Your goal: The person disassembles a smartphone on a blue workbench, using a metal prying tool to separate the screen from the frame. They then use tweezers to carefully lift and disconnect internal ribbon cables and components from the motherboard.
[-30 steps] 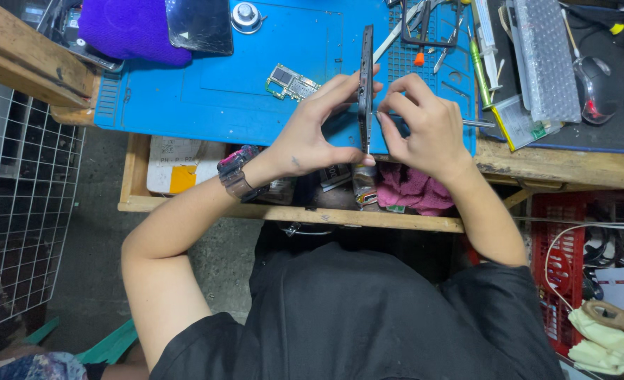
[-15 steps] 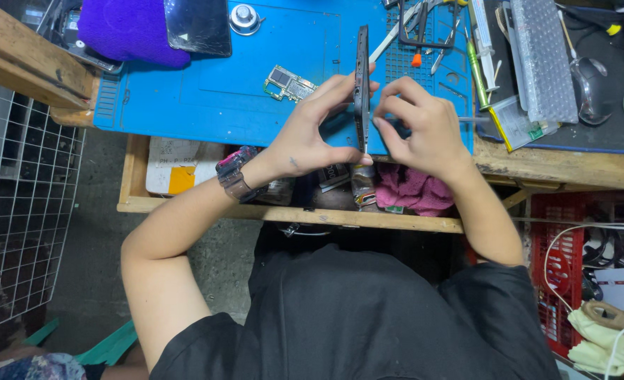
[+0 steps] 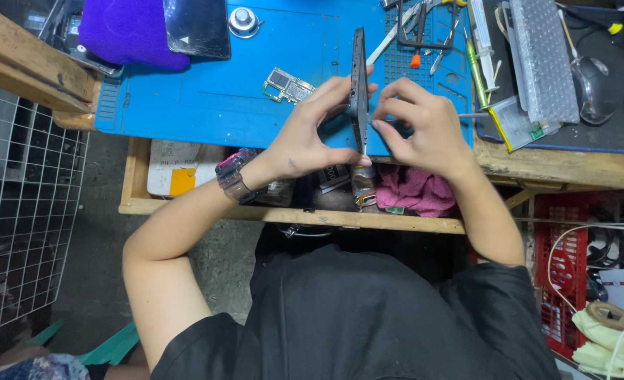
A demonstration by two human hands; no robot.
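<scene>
over the blue mat (image 3: 185, 91) on the desk (image 3: 558, 165), we hold a dark phone frame (image 3: 358, 77) on edge, upright between both hands. left hand (image 3: 305, 134) pinches its lower end, grip clamped on the frame; right hand (image 3: 424, 123) likewise clamped from the other side. against a second ago little has shifted: same hold, frame barely moved. a small circuit board (image 3: 288, 84) lies just beside, tools (image 3: 424, 28) beyond.

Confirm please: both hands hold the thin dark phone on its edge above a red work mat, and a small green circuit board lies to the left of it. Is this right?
Not quite: the work mat is blue, not red, as the head view shows. Both hands do hold the thin dark phone on edge, with the small green circuit board left of it.
</scene>
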